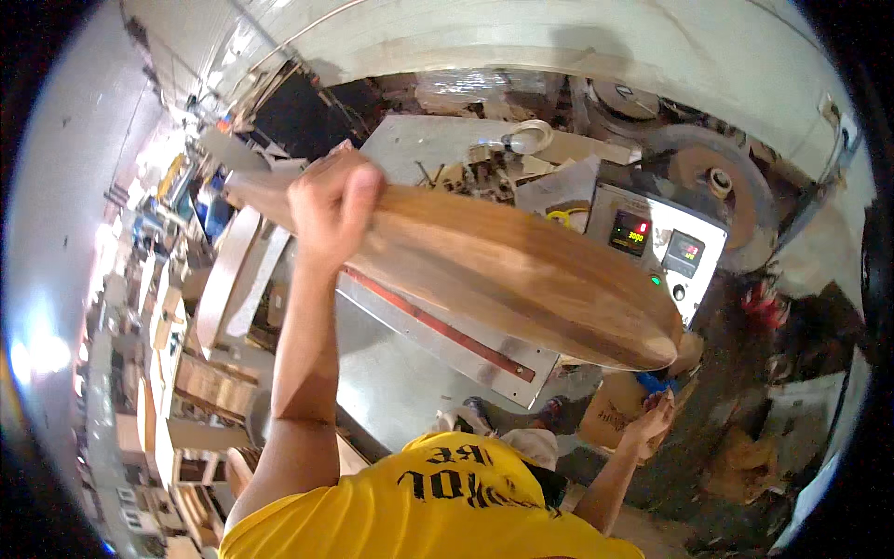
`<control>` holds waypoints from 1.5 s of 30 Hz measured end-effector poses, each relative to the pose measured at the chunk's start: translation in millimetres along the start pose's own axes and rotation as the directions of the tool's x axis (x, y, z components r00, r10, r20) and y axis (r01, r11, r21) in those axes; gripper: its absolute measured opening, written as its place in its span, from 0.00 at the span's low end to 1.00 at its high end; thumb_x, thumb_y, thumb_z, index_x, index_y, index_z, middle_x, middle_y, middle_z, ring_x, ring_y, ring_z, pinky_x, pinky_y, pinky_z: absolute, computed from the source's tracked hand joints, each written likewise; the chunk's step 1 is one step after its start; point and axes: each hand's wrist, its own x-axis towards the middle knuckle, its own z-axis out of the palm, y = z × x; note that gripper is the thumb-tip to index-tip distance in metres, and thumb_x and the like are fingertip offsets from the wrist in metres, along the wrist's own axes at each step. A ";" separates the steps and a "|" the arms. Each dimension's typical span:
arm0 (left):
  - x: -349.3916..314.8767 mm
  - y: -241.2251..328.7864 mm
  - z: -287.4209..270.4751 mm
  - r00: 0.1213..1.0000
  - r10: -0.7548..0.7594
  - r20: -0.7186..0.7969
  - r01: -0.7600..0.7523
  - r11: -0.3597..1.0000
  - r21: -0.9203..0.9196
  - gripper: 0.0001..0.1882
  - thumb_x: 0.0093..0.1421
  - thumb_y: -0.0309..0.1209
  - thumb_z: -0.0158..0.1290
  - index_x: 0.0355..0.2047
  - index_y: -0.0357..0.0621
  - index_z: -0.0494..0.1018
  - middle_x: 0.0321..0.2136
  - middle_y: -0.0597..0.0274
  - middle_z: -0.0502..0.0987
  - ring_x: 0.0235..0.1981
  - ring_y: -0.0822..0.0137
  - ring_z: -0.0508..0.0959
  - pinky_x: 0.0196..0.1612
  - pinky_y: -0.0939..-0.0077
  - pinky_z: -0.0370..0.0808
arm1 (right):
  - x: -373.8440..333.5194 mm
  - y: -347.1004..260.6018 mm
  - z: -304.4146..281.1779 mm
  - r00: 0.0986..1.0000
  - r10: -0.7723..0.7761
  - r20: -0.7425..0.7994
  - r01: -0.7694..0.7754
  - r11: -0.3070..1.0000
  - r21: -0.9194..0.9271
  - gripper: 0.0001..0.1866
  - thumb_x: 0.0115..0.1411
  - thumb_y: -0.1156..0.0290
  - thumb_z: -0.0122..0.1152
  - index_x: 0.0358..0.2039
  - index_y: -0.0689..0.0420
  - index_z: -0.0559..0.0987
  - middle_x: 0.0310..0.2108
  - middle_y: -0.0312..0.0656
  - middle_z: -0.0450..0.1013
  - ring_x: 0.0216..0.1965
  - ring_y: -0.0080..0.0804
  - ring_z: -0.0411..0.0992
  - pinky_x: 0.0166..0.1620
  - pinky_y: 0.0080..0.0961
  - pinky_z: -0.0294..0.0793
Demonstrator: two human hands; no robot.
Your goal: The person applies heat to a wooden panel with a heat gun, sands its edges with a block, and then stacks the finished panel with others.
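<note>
A long wooden board (pixel 503 265), broad in the middle and narrowing to a rounded tip, hangs tilted across the view from upper left to lower right. My left hand (pixel 337 200) is closed around its left part, thumb over the near face. Lower right, my right hand (pixel 655 419) is apart from the board, its fingers curled by a small blue item (pixel 656 382). They look closed on that item, though its kind is unclear. Beneath the board is a pale metal table (pixel 382 340) with a reddish-brown strip (pixel 447 326) along its front.
A control box (pixel 663 247) with two lit displays stands right of the table. Small parts (pixel 475 177) and a tape roll (pixel 531 137) lie behind the board. Large wheels (pixel 712 182) stand back right; a cardboard box (pixel 610 410) sits below. Wooden pieces (pixel 214 387) crowd the left.
</note>
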 end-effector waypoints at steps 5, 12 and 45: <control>3.8 0.3 -1.1 0.998 0.047 -0.034 -0.045 0.998 0.052 0.29 0.79 0.54 0.54 0.28 0.46 0.80 0.25 0.52 0.79 0.30 0.40 0.81 0.34 0.51 0.75 | -81.7 -147.9 118.7 0.907 -0.391 0.158 0.399 0.917 -0.017 0.19 0.83 0.59 0.60 0.61 0.61 0.82 0.58 0.48 0.81 0.61 0.40 0.77 0.67 0.43 0.75; 5.8 17.7 -11.1 0.999 0.042 -0.021 -0.041 0.997 0.059 0.32 0.80 0.58 0.52 0.26 0.47 0.82 0.21 0.51 0.79 0.24 0.42 0.80 0.29 0.53 0.75 | -227.6 -320.5 243.3 -0.124 -0.878 0.461 0.963 -0.218 -0.156 0.32 0.84 0.48 0.43 0.66 0.63 0.80 0.65 0.57 0.78 0.64 0.60 0.75 0.70 0.53 0.70; 14.2 26.0 41.3 0.979 0.154 0.137 -0.129 0.976 -0.177 0.40 0.78 0.68 0.38 0.40 0.58 0.93 0.44 0.61 0.93 0.50 0.47 0.89 0.43 0.43 0.78 | -288.7 -326.3 354.5 -0.123 -0.845 0.520 0.962 -0.231 -0.146 0.27 0.87 0.55 0.37 0.59 0.60 0.82 0.54 0.57 0.80 0.50 0.56 0.79 0.53 0.52 0.80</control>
